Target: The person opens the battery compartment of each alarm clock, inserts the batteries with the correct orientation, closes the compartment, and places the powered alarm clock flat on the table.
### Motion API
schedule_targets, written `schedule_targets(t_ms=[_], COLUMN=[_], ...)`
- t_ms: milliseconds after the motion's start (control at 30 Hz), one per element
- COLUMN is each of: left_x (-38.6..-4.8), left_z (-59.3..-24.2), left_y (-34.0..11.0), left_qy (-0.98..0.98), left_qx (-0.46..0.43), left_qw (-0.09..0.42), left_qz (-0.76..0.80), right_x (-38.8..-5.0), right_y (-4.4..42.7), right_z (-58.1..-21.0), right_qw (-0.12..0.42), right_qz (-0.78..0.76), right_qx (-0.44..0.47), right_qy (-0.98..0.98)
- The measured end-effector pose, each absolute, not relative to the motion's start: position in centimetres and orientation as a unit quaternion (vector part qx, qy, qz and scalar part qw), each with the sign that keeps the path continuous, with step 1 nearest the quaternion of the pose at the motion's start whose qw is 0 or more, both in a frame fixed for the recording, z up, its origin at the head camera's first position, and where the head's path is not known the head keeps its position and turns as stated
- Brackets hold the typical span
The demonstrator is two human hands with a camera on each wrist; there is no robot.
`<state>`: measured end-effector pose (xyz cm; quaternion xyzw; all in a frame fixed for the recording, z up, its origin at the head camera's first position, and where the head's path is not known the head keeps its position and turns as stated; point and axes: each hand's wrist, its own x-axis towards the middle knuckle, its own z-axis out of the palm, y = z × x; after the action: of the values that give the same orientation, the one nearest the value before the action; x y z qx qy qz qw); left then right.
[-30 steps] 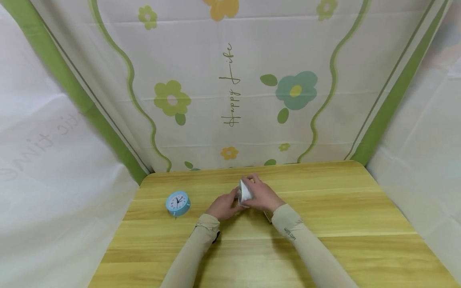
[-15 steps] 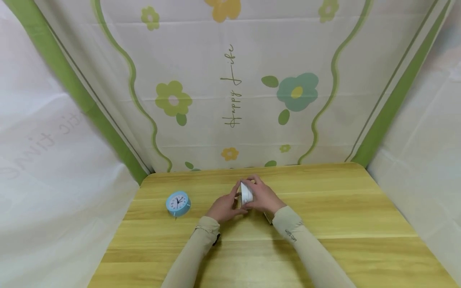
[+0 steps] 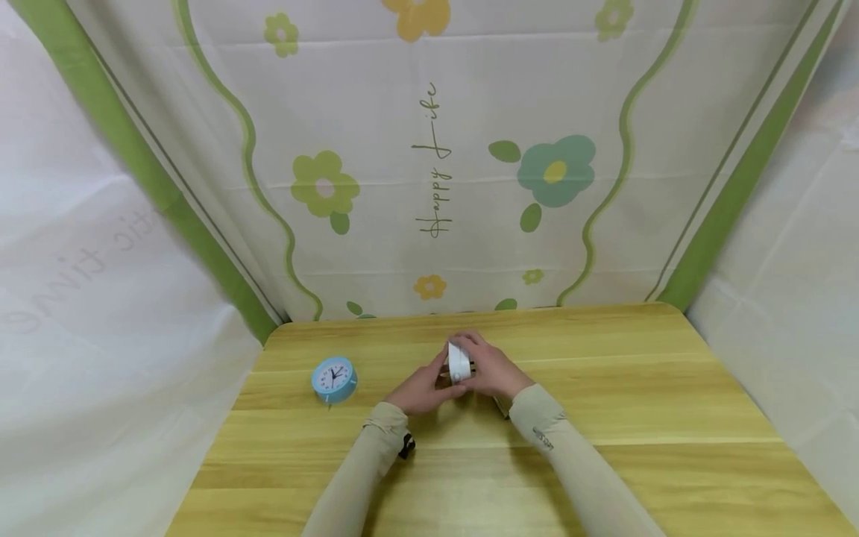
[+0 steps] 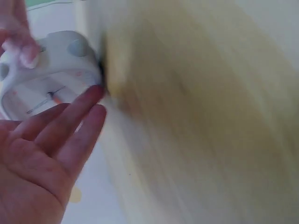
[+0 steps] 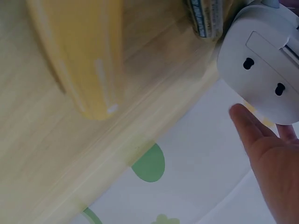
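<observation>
Both hands hold a small white alarm clock (image 3: 459,363) over the far middle of the table. From its left, my left hand (image 3: 421,388) grips it; in the left wrist view fingertips (image 4: 97,95) lie at the rim of the clock's face. My right hand (image 3: 495,371) holds it from the right, fingers over the far side and thumb on the near side. Black knobs show on the clock's back (image 5: 261,60) in the right wrist view. A printed cylinder like a battery (image 5: 205,18) is beside it, near a blurred yellow object (image 5: 79,56).
A round light-blue alarm clock (image 3: 334,379) stands to the left on the wooden table (image 3: 637,410). Under my right wrist lies a thin object (image 3: 502,406), mostly hidden. A flower-printed curtain (image 3: 429,171) closes off the back, with white cloth at both sides.
The white clock has turned in the hands, so its upper casing and a knob on its back show more. My left fingers have shifted along it.
</observation>
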<state>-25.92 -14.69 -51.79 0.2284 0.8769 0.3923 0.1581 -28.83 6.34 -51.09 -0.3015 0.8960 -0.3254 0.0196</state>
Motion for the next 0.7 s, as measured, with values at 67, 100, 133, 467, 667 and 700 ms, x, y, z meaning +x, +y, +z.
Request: schedule_targets(t_ms=[67,100,133,467,667,700], left_x=[-26.0,-26.0,-26.0,-26.1,-26.1,-26.0], left_z=[-51.6,-51.5,-51.4,-50.7,-50.9,-50.9], left_y=[-14.7,-14.6,-14.6,-12.4,-12.7,-12.7], left_qy=[0.861,0.855,0.853,0.887,0.894,0.893], left_qx=[0.212,0.201,0.192,0.126,0.110,0.108], left_qw=[0.171,0.174,0.175,0.102,0.089,0.090], left_qz=[0.430,0.445,0.453,0.432,0.426,0.428], right_x=[-28.9,-28.9,-28.9,-28.5,-29.1,-29.2], right_y=[6.4,6.4,6.4,6.2,6.1,6.1], right_z=[-51.2,-51.2,-51.2,-50.8,-51.7,-51.8], right_qw=[0.021,0.021,0.022,0.007,0.022,0.026], right_qz=[-0.323,-0.322,-0.323,-0.313,-0.307,-0.307], right_qx=[-0.303,-0.305,-0.305,-0.308,-0.280,-0.275], right_qy=[0.896,0.896,0.896,0.899,0.909,0.911])
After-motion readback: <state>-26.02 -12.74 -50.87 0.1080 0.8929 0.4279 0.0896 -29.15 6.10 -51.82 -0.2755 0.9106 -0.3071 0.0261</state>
